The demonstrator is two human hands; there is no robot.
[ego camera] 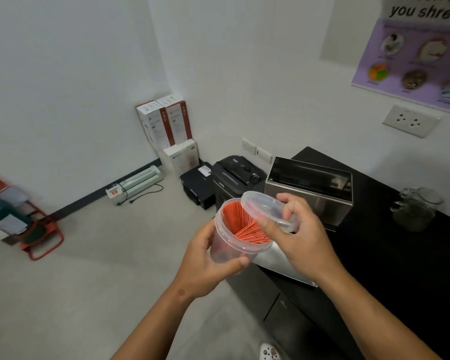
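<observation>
My left hand [208,258] grips a clear plastic tub [226,245] from its left side, thumb across the front. The tub stands open and holds several thin red-orange packets [240,220] on edge. My right hand [299,237] pinches the tub's clear round lid [265,209] and holds it tilted just above the tub's right rim. Both hands are in front of a black counter [390,250].
A steel box with a dark open top [309,190] stands on the counter, a glass jar [416,209] further right. On the floor are a black shredder [234,175], a printer [198,185], a laminator [135,183], stacked boxes [166,123] and a red trolley with a gas cylinder [18,216].
</observation>
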